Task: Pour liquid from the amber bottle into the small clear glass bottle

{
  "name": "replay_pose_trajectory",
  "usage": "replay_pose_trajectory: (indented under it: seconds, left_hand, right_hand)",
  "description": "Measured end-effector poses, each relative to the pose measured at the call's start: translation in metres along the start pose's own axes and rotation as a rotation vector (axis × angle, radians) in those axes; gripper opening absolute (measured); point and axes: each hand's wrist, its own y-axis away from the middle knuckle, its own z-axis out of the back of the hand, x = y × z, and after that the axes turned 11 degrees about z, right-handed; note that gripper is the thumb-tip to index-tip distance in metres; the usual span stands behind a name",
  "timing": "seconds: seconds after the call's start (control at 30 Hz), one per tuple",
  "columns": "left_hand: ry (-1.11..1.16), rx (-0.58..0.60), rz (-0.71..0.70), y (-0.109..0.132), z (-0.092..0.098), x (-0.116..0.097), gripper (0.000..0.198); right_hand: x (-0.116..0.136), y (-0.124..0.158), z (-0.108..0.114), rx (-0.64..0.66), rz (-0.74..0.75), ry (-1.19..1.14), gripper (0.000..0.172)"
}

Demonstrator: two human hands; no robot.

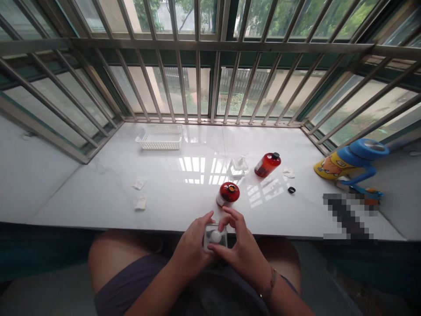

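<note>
Small clear bottle (pixel 215 237) — white round cap on top — upright, held at bottom centre.

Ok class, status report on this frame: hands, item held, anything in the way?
Left hand and right hand both gripping white-capped clear bottle. Held at near edge of ledge. Red bottle stands just beyond, apart.

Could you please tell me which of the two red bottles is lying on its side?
The farther red bottle, with the black cap, lies tipped over; the nearer red bottle stands upright.
</note>
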Motion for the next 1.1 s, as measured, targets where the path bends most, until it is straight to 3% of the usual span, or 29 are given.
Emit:
replay_pose_trajectory:
  seconds: [0.13,0.3,0.77,0.9,1.1]
  left_hand:
    - [-0.003,-0.002,0.03,-0.0003,0.0003,0.0021,0.103]
    - [-0.007,0.009,0.026,-0.0024,0.0033,0.0029,0.096]
    - [0.009,0.002,0.059,-0.0024,-0.0001,0.003,0.101]
    - [0.002,0.004,0.038,-0.0034,-0.0002,0.0033,0.098]
    - [0.005,-0.009,0.038,-0.0036,-0.0041,0.0007,0.102]
  right_hand:
    - [0.002,0.0002,0.0031,0.068,0.024,-0.067,0.083]
    - [0.0009,0.0017,0.0026,0.026,0.02,-0.035,0.097]
    - [0.0027,0.0023,0.0045,0.058,0.02,-0.012,0.078]
    - [0.0058,0.0016,0.0091,0.103,0.085,0.025,0.085]
    - [0.002,0.0015,0.0059,0.028,0.084,0.044,0.078]
